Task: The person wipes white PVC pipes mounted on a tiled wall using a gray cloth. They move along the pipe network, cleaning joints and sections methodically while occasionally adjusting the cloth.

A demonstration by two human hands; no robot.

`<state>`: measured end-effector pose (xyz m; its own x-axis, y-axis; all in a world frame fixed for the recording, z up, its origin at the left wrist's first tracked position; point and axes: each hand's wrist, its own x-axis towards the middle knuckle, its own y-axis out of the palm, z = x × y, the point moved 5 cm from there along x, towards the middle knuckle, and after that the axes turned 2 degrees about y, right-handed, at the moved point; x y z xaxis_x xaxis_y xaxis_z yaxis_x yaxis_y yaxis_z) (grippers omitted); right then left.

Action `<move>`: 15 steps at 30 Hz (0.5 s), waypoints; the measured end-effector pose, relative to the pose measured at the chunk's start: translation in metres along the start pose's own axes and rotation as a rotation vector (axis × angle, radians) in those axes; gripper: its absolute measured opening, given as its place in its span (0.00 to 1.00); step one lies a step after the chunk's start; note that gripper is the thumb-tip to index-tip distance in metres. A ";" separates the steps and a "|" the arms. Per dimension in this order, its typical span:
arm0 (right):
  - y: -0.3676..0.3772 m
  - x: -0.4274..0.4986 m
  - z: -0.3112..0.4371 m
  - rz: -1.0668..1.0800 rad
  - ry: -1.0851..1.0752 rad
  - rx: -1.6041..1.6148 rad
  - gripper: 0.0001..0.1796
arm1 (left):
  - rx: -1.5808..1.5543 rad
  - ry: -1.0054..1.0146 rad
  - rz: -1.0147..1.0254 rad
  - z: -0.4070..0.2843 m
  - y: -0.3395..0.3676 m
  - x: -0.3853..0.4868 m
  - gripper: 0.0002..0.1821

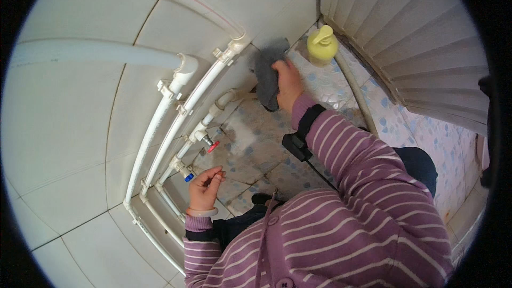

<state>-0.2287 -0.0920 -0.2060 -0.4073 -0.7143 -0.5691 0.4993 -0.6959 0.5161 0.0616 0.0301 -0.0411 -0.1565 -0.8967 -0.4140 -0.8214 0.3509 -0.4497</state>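
My right hand (289, 84) grips a dark grey cloth (267, 76), which is a little blurred. The cloth lies against the foot of the tiled wall, where wall and floor meet; its underside is hidden. Low beside the white pipes, my left hand (205, 190) is curled with thumb and forefinger together, and no object shows in it. Close by are a valve with a blue handle (189, 177) and, farther up the same pipe, one with a red handle (213, 147). Neither handle is touched by my left hand.
White plastic pipes (160, 122) run along the tiled wall at the left. A yellow bottle (322, 46) stands in the far corner beside a pale hose (358, 92). A ribbed white panel (408, 44) borders the right side. The patterned floor tiles (256, 148) look wet and stained.
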 end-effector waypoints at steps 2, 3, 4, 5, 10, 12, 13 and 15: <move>-0.023 0.003 -0.018 -0.052 0.057 -0.152 0.22 | -0.176 -0.054 0.010 -0.012 0.014 0.012 0.14; -0.032 -0.001 -0.028 -0.014 0.118 -0.180 0.22 | -0.273 -0.064 0.006 -0.021 0.024 0.023 0.15; -0.039 -0.005 -0.038 -0.001 0.208 -0.218 0.23 | -0.378 -0.065 0.001 -0.031 0.035 0.036 0.16; -0.041 -0.006 -0.040 0.057 0.179 -0.272 0.23 | -0.476 -0.091 0.048 -0.042 0.048 0.050 0.19; -0.035 -0.014 -0.034 0.214 0.223 -0.303 0.25 | -0.950 0.086 0.217 -0.100 0.112 0.129 0.25; -0.032 -0.011 -0.023 0.211 0.195 -0.303 0.25 | -1.108 0.158 0.190 -0.113 0.123 0.150 0.23; -0.030 -0.009 -0.018 0.239 0.183 -0.300 0.25 | -1.177 0.183 0.155 -0.117 0.125 0.159 0.21; -0.031 -0.006 -0.013 0.222 0.233 -0.299 0.27 | -1.282 0.201 0.135 -0.123 0.128 0.175 0.18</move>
<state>-0.2320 -0.0650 -0.2265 -0.0990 -0.7843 -0.6124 0.7685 -0.4512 0.4536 -0.1384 -0.1155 -0.0737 -0.2651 -0.9385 -0.2212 -0.7107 0.0351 0.7027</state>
